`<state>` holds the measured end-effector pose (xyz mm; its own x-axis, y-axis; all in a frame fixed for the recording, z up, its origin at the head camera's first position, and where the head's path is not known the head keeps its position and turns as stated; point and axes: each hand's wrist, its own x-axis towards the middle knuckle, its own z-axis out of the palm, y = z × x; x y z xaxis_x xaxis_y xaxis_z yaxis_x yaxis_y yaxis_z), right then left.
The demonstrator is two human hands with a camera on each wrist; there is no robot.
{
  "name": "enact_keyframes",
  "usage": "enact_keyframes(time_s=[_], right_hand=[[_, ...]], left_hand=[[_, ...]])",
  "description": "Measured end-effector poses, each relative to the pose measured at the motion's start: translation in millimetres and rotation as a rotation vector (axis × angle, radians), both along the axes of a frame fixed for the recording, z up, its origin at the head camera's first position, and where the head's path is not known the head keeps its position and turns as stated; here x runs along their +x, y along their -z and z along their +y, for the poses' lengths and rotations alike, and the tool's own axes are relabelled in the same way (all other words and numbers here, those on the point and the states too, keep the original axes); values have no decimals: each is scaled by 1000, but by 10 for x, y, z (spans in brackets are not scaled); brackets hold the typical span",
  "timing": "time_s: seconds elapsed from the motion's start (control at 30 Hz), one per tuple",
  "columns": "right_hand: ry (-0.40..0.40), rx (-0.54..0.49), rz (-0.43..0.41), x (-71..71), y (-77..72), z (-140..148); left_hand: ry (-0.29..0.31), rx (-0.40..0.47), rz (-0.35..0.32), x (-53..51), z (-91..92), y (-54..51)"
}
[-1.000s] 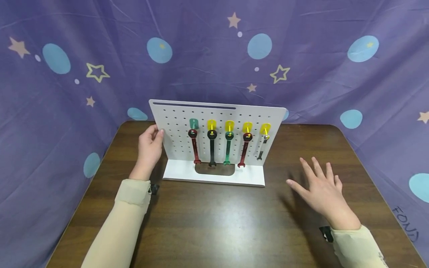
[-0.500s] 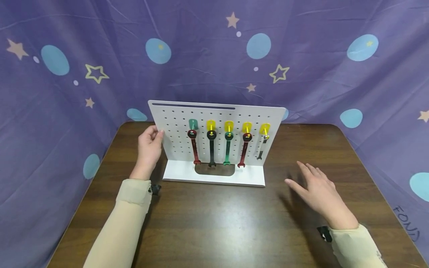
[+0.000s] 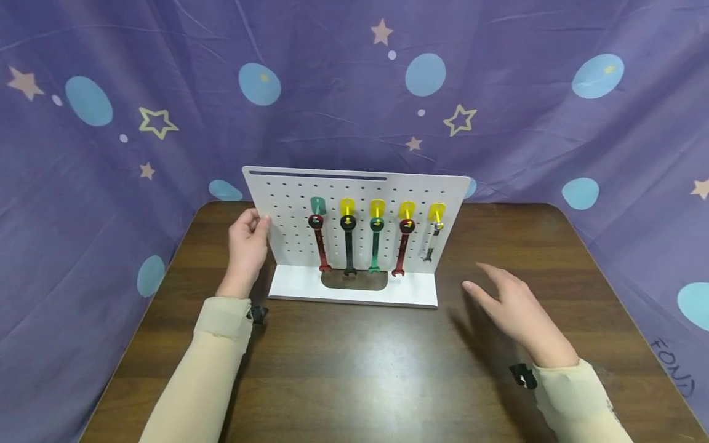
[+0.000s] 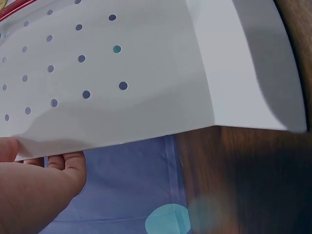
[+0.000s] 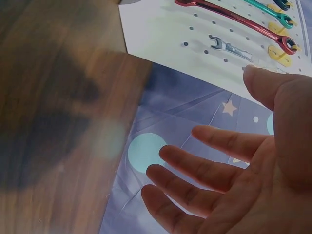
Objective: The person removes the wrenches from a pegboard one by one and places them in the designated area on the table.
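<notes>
A white pegboard [image 3: 293, 237] stands on the table, its panel leaning slightly. My left hand [image 3: 247, 243] pinches the panel's left edge, thumb in front and fingers behind, as the left wrist view also shows. Across the board hang a red wrench [image 3: 320, 246], a black wrench [image 3: 349, 246], a green wrench [image 3: 375, 246], a second red wrench [image 3: 402, 246] and a small silver wrench [image 3: 431, 245]. Off the board's right side, my right hand [image 3: 515, 304] hovers with fingers extended and nothing in it; the silver wrench [image 5: 231, 48] is the nearest tool.
One green hook [image 3: 318, 205] and several yellow hooks [image 3: 377, 207] carry the wrenches. The board's white base [image 3: 299, 286] has a cutout and lies on the brown wooden table [image 3: 343, 369]. A purple patterned cloth [image 3: 343, 80] hangs behind the table and along its sides.
My right hand has moved a little left toward the board, its spread fingers drawing closer together. My left hand keeps its hold on the panel edge, and the wrenches hang as before.
</notes>
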<state>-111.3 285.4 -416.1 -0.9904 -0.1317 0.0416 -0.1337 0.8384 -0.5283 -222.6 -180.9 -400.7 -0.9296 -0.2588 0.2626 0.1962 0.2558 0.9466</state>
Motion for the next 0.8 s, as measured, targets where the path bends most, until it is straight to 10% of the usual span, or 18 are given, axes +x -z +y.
enact_keyframes(time_s=[0.8], right_hand=[[12,-308,276,-252,-32,-403]], left_hand=[[-8,19,26,-71,-10,131]])
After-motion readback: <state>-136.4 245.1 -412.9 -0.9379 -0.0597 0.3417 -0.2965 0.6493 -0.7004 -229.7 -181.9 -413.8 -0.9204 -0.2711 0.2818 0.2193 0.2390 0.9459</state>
